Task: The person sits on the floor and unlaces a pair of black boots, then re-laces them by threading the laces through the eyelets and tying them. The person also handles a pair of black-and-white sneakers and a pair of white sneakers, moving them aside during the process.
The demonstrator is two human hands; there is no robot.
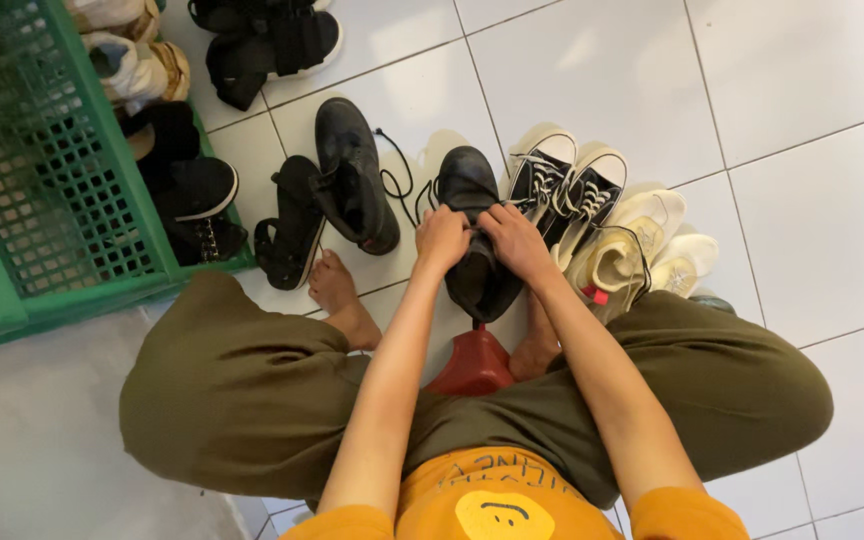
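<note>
A black leather ankle boot (474,235) stands on the white tiled floor in front of me, toe pointing away. My left hand (441,238) and my right hand (514,238) both rest on its top opening, fingers curled at the laces. Its black lace (399,180) trails to the left. The matching black boot (354,175) lies tilted just to the left, apart from my hands. I sit low with knees spread, bare feet either side of a red stool (472,365).
A black sandal (289,225) lies left of the boots. Black-and-white sneakers (564,190) and cream sneakers (642,250) line up on the right. A green plastic rack (62,200) holding several shoes stands at the left. More dark shoes (267,45) lie at the top.
</note>
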